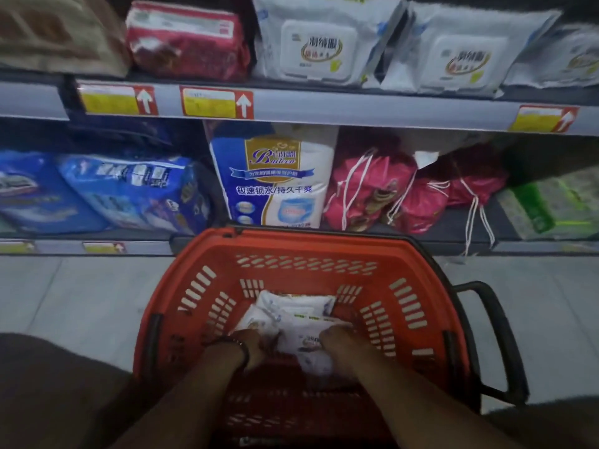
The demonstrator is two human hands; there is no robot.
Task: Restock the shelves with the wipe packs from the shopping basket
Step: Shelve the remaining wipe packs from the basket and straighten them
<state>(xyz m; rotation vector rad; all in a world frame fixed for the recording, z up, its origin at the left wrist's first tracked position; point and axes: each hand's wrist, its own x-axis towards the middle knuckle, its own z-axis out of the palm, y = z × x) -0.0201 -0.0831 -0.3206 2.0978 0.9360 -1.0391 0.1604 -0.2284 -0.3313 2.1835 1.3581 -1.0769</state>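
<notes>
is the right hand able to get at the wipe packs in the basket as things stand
Most likely yes. The right hand is already down inside the open red basket, resting on the near wipe pack, with nothing covering the packs. The left hand is on the same pile, but beside it, not blocking it.

basket [301,244]: orange slotted hard plastic, matt, black plastic handle [496,338]; wipe packs [298,315]: white glossy film; shelf packs [327,40]: crinkled film, rigid plastic lids; shelf edge [356,108]: smooth grey; floor [81,286]: smooth pale tile
</notes>
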